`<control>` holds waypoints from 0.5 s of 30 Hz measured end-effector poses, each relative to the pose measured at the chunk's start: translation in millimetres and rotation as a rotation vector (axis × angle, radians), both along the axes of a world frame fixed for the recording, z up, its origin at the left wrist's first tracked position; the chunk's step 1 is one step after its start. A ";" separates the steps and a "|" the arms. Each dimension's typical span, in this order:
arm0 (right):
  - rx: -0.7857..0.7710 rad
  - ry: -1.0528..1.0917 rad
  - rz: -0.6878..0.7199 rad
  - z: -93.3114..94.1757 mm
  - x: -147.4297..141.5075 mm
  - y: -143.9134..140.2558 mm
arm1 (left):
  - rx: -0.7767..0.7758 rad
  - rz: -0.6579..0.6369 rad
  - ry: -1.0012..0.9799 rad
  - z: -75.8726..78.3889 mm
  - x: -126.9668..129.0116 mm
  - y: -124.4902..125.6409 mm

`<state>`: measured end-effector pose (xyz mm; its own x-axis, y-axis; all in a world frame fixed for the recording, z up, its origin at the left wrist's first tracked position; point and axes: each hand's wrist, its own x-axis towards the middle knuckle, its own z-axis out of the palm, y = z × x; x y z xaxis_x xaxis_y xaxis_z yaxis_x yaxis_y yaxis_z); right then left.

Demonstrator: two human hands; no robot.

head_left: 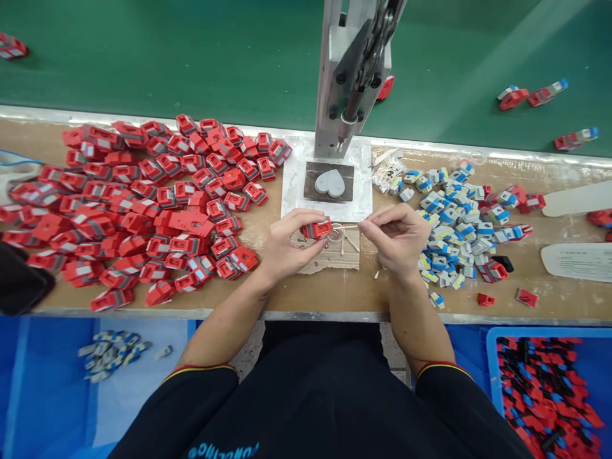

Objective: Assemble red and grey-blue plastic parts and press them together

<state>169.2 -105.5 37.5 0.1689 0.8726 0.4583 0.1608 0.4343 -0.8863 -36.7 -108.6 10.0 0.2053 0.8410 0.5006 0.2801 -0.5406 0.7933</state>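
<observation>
Between thumb and fingers, my left hand [291, 245] grips a small red plastic toy part [316, 229] with its hollow side showing. My right hand [399, 239] pinches a thin cotton swab [349, 227], its tip reaching toward the red part; whether it touches I cannot tell. Just under the hands lies a piece of cardboard [329, 260] with a small ring-shaped dish [335, 234] and a few loose swabs [352, 244] on it. Beyond them, a grey heart-shaped block [329, 183] sits on the dark plate of a press [354, 83].
A large pile of red parts [157, 210] spreads on the left. To the right are white-and-blue parts [452, 223] and a heap of swabs [388, 171]. A green belt [191, 57] runs behind. Blue bins [492, 370] stand below the table's front edge.
</observation>
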 end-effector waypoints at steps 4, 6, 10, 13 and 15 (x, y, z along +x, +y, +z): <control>-0.008 -0.002 -0.006 -0.5 -2.8 -1.0 | -0.057 -0.047 0.004 2.4 0.8 -2.0; 0.005 -0.023 0.013 -1.3 -4.0 -2.2 | -0.087 -0.059 0.018 3.6 0.9 -2.9; 0.058 -0.045 0.030 -2.5 -4.2 -3.5 | -0.098 -0.064 0.013 4.8 0.7 -3.4; 0.073 -0.071 0.038 -3.0 -4.0 -3.4 | -0.104 -0.064 0.007 5.5 0.7 -3.5; 0.090 -0.081 0.049 -3.4 -4.5 -3.2 | -0.112 -0.065 0.009 6.1 1.0 -3.7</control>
<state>164.7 -108.7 34.1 0.0869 0.8336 0.5454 0.2069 0.5205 -0.8284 -35.7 -112.3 16.1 0.2653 0.8763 0.4021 0.2544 -0.4659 0.8475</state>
